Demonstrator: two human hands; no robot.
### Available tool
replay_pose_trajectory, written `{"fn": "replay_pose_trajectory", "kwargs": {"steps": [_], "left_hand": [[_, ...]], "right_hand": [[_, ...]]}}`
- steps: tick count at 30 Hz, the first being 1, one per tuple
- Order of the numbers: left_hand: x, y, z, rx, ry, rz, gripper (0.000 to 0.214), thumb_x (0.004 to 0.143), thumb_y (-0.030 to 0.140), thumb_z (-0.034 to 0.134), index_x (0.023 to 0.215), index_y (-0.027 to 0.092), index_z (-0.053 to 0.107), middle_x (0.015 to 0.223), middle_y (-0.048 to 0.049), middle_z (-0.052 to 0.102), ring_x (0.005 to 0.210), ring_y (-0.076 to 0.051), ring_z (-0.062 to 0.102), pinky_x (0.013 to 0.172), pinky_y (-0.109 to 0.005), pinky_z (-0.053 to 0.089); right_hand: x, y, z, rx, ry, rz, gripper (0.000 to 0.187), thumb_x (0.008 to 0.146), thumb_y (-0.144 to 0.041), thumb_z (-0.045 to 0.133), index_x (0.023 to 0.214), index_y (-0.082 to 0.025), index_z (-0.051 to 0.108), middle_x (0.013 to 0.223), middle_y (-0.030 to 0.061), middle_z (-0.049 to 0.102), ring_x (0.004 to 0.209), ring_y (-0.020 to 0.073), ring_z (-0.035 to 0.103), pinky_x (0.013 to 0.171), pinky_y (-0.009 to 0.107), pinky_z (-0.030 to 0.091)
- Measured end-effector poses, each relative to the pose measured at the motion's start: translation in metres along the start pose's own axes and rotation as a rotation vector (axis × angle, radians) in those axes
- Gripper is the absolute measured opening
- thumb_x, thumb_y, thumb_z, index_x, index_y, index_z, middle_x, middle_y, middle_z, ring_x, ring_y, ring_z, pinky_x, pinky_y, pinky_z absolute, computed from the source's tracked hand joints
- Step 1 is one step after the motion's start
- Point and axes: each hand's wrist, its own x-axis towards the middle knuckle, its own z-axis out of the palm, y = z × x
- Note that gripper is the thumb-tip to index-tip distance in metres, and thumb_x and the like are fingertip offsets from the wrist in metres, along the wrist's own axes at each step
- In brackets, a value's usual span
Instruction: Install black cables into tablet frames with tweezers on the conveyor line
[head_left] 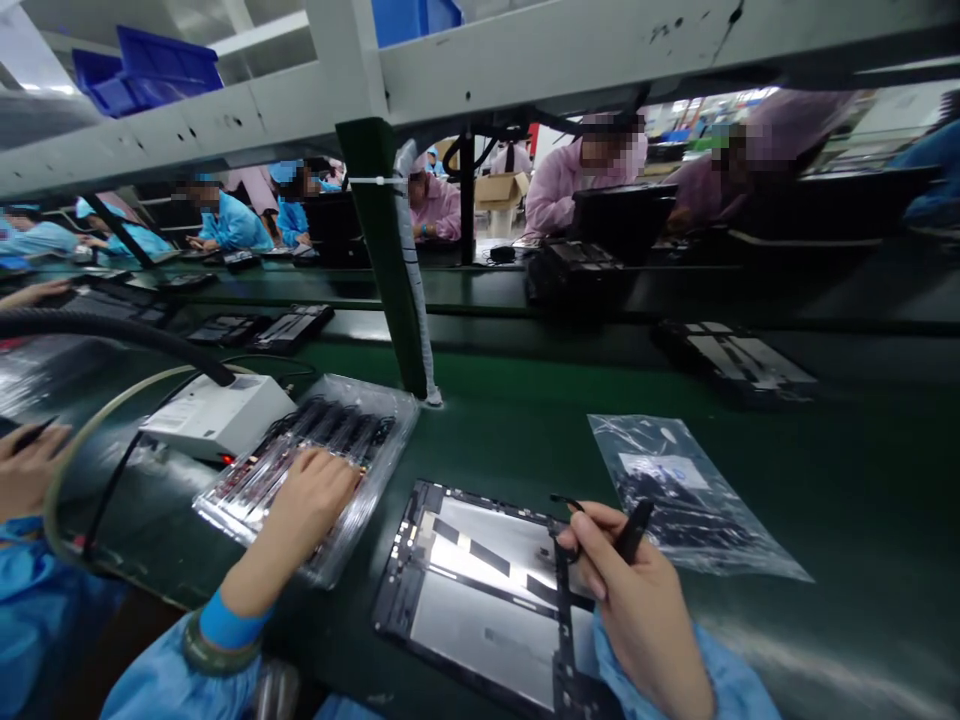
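Observation:
My left hand [319, 490] reaches into a clear plastic tray [397, 420] holding rows of small dark parts with thin cables. Its fingers curl down, and whatever they grip is hidden under them. My right hand [637, 600] is closed over the right side of an open tablet [487, 590], which lies flat with its silvery inside facing up. Black tweezers [636, 532] stick out between thumb and palm. A small thin black cable piece [566, 500] shows at the thumb and fingertips, just above the tablet's edge.
A clear bag of black parts [675, 490] lies right of the tablet. Behind the tray stands a white box [221, 415] with a black flexible arm. A green post [386, 260] rises ahead. A co-worker's hand [30, 470] is at far left. More tablets [739, 355] sit beyond.

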Motion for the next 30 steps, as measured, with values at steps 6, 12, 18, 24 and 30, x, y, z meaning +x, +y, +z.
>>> {"fn": "replay_pose_trajectory", "kwargs": {"steps": [6,12,18,24,30], "left_hand": [[-0.006,0.000,-0.012,-0.101,-0.106,-0.040,0.015,0.090,0.018,0.052,0.090,0.022,0.067,0.078,-0.0038,0.061,0.077,-0.022,0.054,0.071,-0.035,0.038],[0.017,0.044,-0.015,-0.643,0.131,-0.313,0.013,0.093,0.025,0.052,0.087,0.017,0.060,0.085,-0.0036,0.060,0.084,-0.016,0.057,0.075,-0.027,0.044],[0.045,0.103,0.011,-0.675,-0.182,0.026,0.039,0.093,0.028,0.051,0.129,0.015,0.048,0.135,-0.0140,0.048,0.126,-0.025,0.043,0.106,-0.046,0.035],[0.050,0.107,0.011,-0.607,-0.417,0.036,0.029,0.093,0.025,0.052,0.120,0.016,0.055,0.119,-0.0099,0.059,0.109,-0.025,0.054,0.093,-0.043,0.041],[0.044,0.103,0.014,-0.766,-0.360,0.022,0.017,0.094,0.024,0.049,0.107,0.017,0.057,0.106,-0.0069,0.062,0.100,-0.021,0.056,0.087,-0.036,0.044]], "right_hand": [[0.002,0.013,-0.007,-0.202,0.030,-0.135,0.053,0.066,-0.054,0.077,0.098,-0.013,0.067,0.072,0.0062,0.064,0.047,0.0056,0.040,0.042,0.018,0.032],[-0.004,0.006,0.000,-0.473,0.069,-0.222,0.050,0.071,-0.057,0.068,0.096,-0.014,0.072,0.072,0.0068,0.067,0.063,0.0155,0.058,0.054,0.024,0.045],[-0.005,0.000,0.007,-0.620,0.005,-0.358,0.040,0.078,-0.051,0.062,0.091,-0.015,0.073,0.074,0.0062,0.070,0.070,0.0192,0.065,0.065,0.028,0.052],[-0.002,0.002,0.001,-0.858,-0.147,-0.803,0.021,0.088,-0.023,0.053,0.098,-0.018,0.071,0.092,0.0031,0.070,0.082,0.0150,0.067,0.077,0.025,0.053],[0.005,0.016,0.004,-1.270,-0.346,-1.159,0.029,0.086,-0.004,0.043,0.100,-0.013,0.068,0.090,0.0053,0.067,0.082,0.0139,0.061,0.072,0.025,0.047]]}}
